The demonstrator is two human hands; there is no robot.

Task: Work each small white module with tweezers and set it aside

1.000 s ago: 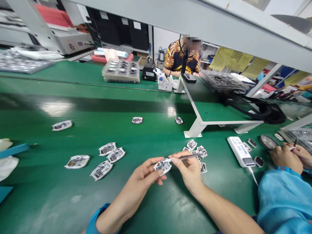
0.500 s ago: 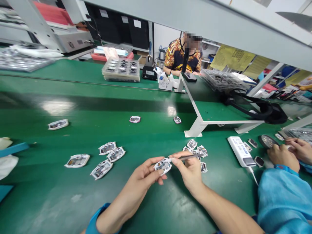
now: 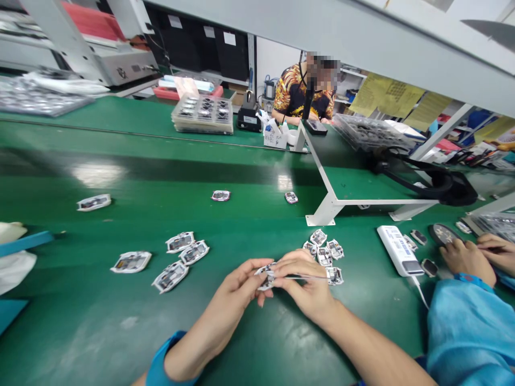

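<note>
My left hand (image 3: 237, 292) pinches a small white circuit part (image 3: 265, 277) by its left edge, just above the green bench (image 3: 100, 321). My right hand (image 3: 308, 287) is closed on thin metal tweezers (image 3: 311, 277) lying almost level, and its fingers cover the right side of the part. A small heap of the same white parts (image 3: 324, 253) lies just beyond my right hand. Several more such parts (image 3: 177, 257) lie scattered to the left.
A co-worker in a blue sleeve (image 3: 469, 327) works at the right, hands (image 3: 466, 257) near a white device (image 3: 398, 249) and a dark round part (image 3: 442, 233). A white metal stand (image 3: 328, 206) rises behind the heap. Another person (image 3: 300, 94) sits opposite, beside stacked trays (image 3: 203, 113).
My right hand has turned over the part, so the tweezers now lie lower and flatter across it. The part is more hidden between my fingers. The co-worker's hands shifted slightly.
</note>
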